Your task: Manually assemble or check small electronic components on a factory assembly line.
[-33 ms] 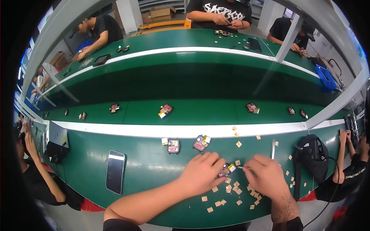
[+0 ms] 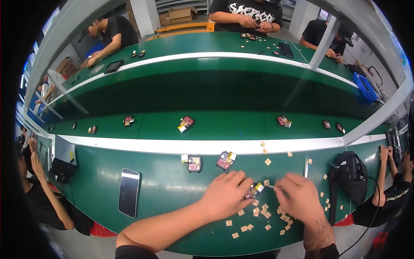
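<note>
Beneath the fingers of my left hand (image 2: 228,192) is a small electronic device (image 2: 251,192) with a dark case, a reddish circuit board and a yellow-and-silver battery. Those fingers press it against the green table. My right hand (image 2: 297,194) pinches slim metal tweezers (image 2: 271,186), mostly hidden by the fingers. Their tip points left, beside a small beige square pad (image 2: 266,182) near the device. Several more beige pads (image 2: 264,207) lie scattered below and between my hands. Two similar devices, one upright (image 2: 194,163) and one tilted (image 2: 225,160), rest beyond my left hand.
A phone (image 2: 129,193) lies to the left, near a silver-and-black box (image 2: 64,157). At right sit a black bag (image 2: 350,177) with a cable and a thin metal tool (image 2: 306,167). A white rail (image 2: 172,146) crosses ahead, with more devices beyond. Co-workers sit around.
My right hand and the tweezers have shifted very slightly to the right. My left hand stays on the device.
</note>
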`<state>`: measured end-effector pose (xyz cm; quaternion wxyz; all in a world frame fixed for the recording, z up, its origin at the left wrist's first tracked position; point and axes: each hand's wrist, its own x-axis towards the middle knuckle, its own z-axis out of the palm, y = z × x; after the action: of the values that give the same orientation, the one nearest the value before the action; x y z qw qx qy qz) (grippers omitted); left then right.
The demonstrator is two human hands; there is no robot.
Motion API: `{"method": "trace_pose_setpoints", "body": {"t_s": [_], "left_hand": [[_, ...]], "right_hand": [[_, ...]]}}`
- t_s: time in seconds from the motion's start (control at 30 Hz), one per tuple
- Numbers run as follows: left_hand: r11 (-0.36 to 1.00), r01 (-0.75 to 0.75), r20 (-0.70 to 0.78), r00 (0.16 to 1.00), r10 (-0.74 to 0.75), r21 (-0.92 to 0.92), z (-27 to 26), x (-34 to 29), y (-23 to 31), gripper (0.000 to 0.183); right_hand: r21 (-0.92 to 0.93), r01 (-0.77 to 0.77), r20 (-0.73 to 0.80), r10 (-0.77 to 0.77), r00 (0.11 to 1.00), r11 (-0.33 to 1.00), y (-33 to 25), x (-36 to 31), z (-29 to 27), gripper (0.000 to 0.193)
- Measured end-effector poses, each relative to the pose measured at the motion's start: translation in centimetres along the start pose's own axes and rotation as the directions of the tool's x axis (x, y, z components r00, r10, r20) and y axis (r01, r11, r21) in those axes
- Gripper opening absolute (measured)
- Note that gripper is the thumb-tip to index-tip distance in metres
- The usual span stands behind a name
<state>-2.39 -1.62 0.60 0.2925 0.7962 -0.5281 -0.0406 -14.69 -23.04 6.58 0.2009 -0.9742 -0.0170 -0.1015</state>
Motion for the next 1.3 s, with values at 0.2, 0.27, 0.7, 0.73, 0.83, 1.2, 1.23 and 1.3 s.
{"method": "trace_pose_setpoints", "body": {"t_s": [0.2, 0.27, 0.7, 0.73, 0.83, 1.2, 1.23, 1.3], "left_hand": [[1.000, -0.013, -0.007, 1.000, 0.013, -0.001, -0.1, -0.3, 0.5, 0.048], [1.000, -0.013, 0.003, 1.000, 0.013, 0.010, -0.3, -0.3, 0.6, 0.048], [1.000, -0.008, -0.016, 1.000, 0.008, 0.013, 0.0, -0.5, 0.8, 0.048], [1.000, -0.010, -0.018, 1.000, 0.010, 0.018, 0.0, -0.5, 0.9, 0.048], [0.999, -0.012, -0.023, 1.000, 0.013, 0.030, 0.1, -0.5, 1.0, 0.048], [1.000, 0.010, 0.000, 1.000, -0.010, -0.016, 0.1, -0.8, 0.7, 0.050], [1.000, 0.010, 0.003, 1.000, -0.010, -0.023, 0.1, -0.8, 0.6, 0.050], [0.999, 0.010, 0.010, 1.000, -0.009, -0.031, 0.0, -0.7, 0.6, 0.051]], "right_hand": [[-0.023, 0.114, 0.039, -0.113, 0.993, 0.993, -1.0, -0.5, 1.0, 0.013], [-0.066, 0.164, 0.111, -0.156, 0.982, 0.984, -0.8, -0.6, 1.5, 0.015], [-0.229, 0.150, 0.176, -0.110, 0.978, 0.962, -3.3, -0.8, 2.0, 0.021], [-0.259, 0.140, 0.179, -0.095, 0.979, 0.956, -3.5, -0.8, 2.0, 0.021], [-0.285, 0.120, 0.149, -0.080, 0.986, 0.951, -4.1, -0.9, 2.4, 0.021], [-0.018, 0.047, 0.074, -0.045, 0.996, 0.999, -1.4, -0.5, 3.8, 0.017], [0.020, 0.041, 0.085, -0.043, 0.996, 0.999, -1.3, -0.4, 3.7, 0.017], [0.090, 0.017, 0.104, -0.026, 0.994, 0.996, -1.0, -0.2, 3.6, 0.016]]}}
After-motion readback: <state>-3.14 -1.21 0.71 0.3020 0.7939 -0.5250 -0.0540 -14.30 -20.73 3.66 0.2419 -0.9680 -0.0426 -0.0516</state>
